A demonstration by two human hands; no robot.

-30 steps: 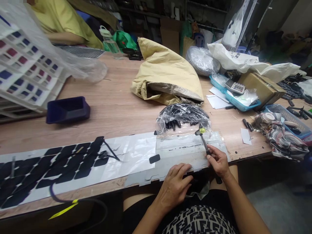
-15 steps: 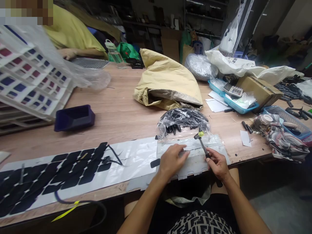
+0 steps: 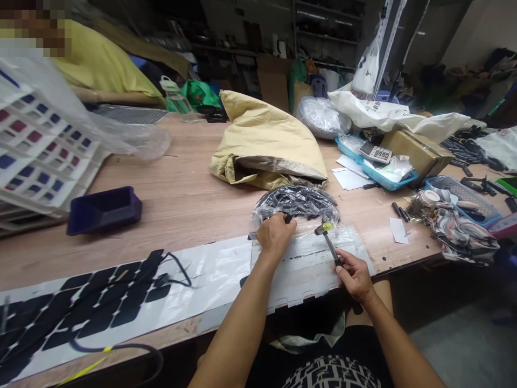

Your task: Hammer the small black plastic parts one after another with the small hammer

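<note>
Left hand (image 3: 275,233) moved to 12 o'clock, bringing bagged parts (image 3: 298,199) within reach; hold unclear | right hand (image 3: 355,276) gripped hammer (image 3: 332,247)

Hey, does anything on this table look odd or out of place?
Two things. The pale board under the hammer has dark streaks on its surface, so it looks worn or soiled. At lower left, a dark cable with a yellow tag loops untidily over the front edge of the table.
</note>
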